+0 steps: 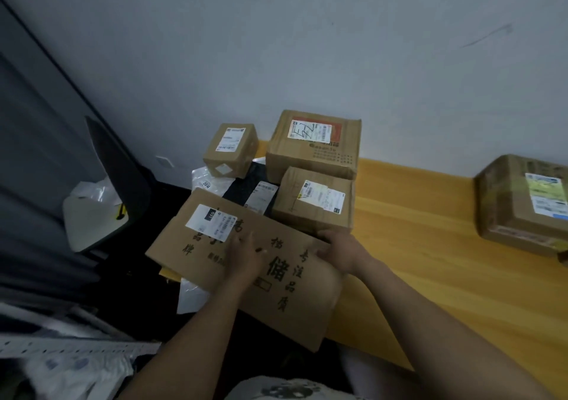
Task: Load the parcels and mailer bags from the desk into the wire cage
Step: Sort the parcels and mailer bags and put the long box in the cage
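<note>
risk first: the flat carton (276, 276) is wide and thin, and only the right hand (341, 252) has a real hold on it, fingers curled round its far right edge. the left hand (246, 255) lies flat on the printed top, fingers straight, pressing rather than gripping. lift it like that and i'd expect the left end to dip or swing, since much of the carton juts past the left end of the desk (430, 246). second worry is the pile: the carton's far edge sits right against the medium box (316, 203) and over a black mailer bag (246, 189). a drag instead of a clean lift could tow that bag along, or unsettle the small box (230, 149) that seems to rest on the bags behind it. slick bags, shaky footing, that's my read. the hands are apart, left near the carton's middle, right at its right edge, both touching it. the carton lies skewed at the desk's left end by the front edge, the nearest parcel to the person. another box (522, 206) waits well apart toward the right end. the wire cage i cannot pick out in this view
</note>
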